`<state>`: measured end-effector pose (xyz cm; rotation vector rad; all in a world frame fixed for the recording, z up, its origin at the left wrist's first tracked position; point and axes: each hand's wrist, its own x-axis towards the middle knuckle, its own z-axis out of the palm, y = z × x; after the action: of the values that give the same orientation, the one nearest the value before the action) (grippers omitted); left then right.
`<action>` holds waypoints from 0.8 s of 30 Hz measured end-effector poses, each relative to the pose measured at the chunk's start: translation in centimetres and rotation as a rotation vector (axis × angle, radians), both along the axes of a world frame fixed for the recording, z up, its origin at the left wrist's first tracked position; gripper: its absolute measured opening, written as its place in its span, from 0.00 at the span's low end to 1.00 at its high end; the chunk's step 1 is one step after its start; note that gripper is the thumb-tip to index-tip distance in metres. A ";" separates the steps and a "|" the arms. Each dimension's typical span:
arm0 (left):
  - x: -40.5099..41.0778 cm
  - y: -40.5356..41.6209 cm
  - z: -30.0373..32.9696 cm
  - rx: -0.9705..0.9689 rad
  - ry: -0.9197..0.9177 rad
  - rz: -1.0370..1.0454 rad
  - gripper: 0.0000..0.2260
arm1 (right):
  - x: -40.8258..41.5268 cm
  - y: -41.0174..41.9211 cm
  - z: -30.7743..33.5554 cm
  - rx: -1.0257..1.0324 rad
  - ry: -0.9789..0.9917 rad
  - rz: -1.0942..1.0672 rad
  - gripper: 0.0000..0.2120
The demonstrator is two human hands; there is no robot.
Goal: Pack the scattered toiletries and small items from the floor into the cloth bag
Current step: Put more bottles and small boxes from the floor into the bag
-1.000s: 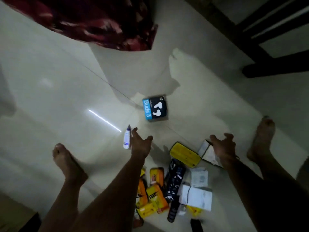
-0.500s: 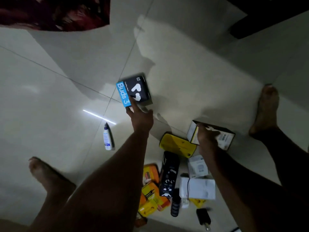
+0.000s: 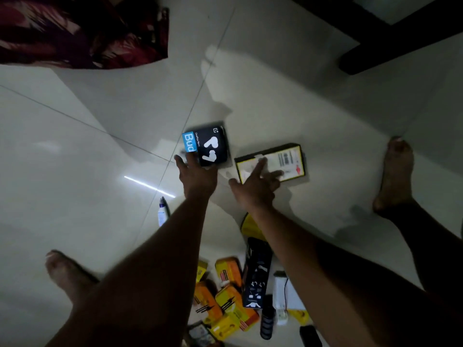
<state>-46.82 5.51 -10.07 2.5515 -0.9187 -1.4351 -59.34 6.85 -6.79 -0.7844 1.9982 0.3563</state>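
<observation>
I'm gathering: my left hand (image 3: pixel 198 175) spreads open against the black-and-blue cardboard earbuds box (image 3: pixel 208 146), my right hand (image 3: pixel 255 186) open on the yellow-edged flat carton (image 3: pixel 273 160); next, grasp both for the patterned cloth bag (image 3: pixel 82 31)

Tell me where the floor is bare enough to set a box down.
Bare tile lies left of the pen, out to the left foot, and between the yellow-edged box and the right foot. Between the forearms, near the orange packets, it's crowded.

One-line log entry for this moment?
left hand: fingers on earbuds box | right hand: open over yellow-edged box | cloth bag: far left
</observation>
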 end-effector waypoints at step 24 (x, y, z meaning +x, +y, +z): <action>-2.0 -3.8 8.2 -0.087 0.875 0.332 0.16 | -6.9 -12.0 8.1 -0.615 -0.233 -0.361 0.27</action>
<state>-48.77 1.71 -1.91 1.5919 -0.3718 -2.0189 -66.21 -5.18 1.31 -0.7639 1.9834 -0.5616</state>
